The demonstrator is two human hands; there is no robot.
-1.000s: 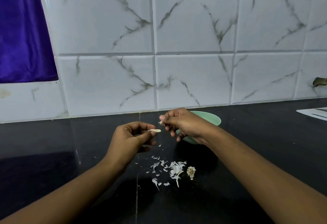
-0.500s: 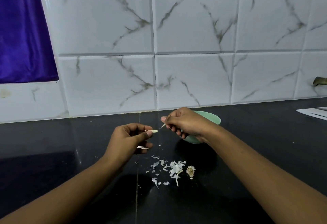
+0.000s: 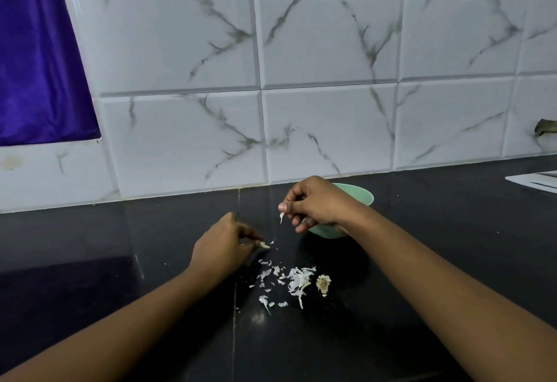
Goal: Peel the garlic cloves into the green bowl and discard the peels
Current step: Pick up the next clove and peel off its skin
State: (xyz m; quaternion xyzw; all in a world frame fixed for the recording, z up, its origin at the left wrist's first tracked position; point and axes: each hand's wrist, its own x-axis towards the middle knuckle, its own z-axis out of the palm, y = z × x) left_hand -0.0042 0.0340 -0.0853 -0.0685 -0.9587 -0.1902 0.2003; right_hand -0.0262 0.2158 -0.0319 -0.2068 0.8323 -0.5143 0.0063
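Note:
My left hand (image 3: 224,247) is low over the black counter and pinches a small pale garlic clove (image 3: 264,245) at its fingertips. My right hand (image 3: 313,203) hovers in front of the green bowl (image 3: 363,196) and pinches a thin strip of peel (image 3: 281,217) that hangs down from thumb and forefinger. The bowl sits behind my right hand, mostly hidden by it; its contents do not show. A scatter of white garlic peels (image 3: 292,280) lies on the counter below both hands, with the dry garlic root base (image 3: 323,283) at its right edge.
The black counter (image 3: 422,246) runs to a white marble-tiled wall (image 3: 328,128). A white flat object (image 3: 535,182) lies at the far right edge. A purple cloth (image 3: 36,59) hangs at the upper left.
My left hand has dropped toward the counter with the clove. My right hand has pulled apart from it, holding a strip of peel that came off.

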